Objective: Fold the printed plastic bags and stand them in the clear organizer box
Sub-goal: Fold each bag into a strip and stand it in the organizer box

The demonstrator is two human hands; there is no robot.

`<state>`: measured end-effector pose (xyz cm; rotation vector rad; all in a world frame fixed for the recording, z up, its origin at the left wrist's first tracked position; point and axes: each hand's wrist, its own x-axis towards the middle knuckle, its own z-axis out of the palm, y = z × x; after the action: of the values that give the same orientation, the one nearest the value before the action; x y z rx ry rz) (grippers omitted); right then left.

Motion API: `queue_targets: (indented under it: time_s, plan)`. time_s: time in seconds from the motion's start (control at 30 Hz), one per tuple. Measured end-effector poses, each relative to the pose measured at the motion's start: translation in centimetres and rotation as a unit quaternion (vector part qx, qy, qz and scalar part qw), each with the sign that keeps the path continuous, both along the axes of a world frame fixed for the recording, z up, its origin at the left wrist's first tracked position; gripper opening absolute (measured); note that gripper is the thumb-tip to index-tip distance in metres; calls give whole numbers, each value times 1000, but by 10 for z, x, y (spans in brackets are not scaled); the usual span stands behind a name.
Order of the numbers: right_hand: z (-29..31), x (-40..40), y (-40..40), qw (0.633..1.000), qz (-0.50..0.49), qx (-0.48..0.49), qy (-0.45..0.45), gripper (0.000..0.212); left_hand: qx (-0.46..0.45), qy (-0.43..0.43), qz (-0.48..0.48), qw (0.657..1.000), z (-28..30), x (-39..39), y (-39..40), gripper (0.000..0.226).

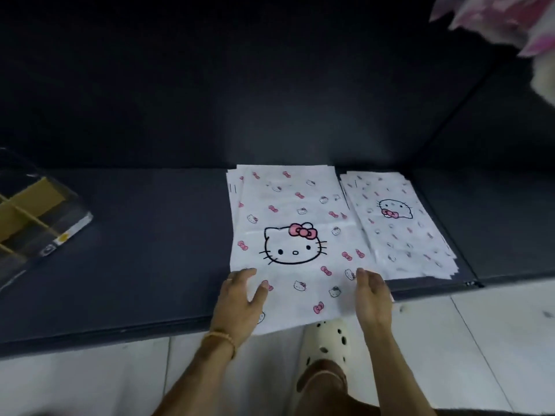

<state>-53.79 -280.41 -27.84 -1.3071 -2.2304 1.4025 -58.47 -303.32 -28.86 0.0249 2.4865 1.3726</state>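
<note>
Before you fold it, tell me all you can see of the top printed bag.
The top printed bag is thin white plastic with a large cat face, pink bow, and small scattered bows and faces. It lies flat, unfolded, on a stack, its near edge overhanging the dark mat. The left hand and right hand rest on its near corners.

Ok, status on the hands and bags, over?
Left hand and right hand open, flat on top bag. Bag unfolded. Organizer box far left. Path clear.
</note>
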Motion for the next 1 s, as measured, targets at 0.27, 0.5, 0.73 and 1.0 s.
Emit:
queue_targets:
  time_s: [0.27, 0.5, 0.73, 1.0]
  plan:
    - [-39, 5, -5, 946, 161, 232, -157, 73, -212, 100, -159, 959, -37, -3, 5, 68]
    - [-44, 2, -10, 954, 117, 269, -67, 17, -167, 164, -75, 969, -37, -2, 21, 16]
    - [-11, -22, -36, 959, 107, 257, 53, 10, -44, 164, 35, 985, -2, -16, -1, 16]
    - [31, -55, -100, 913, 398, 87, 36, 86, 2, 99, 143, 985, 38, -37, -96, 23]
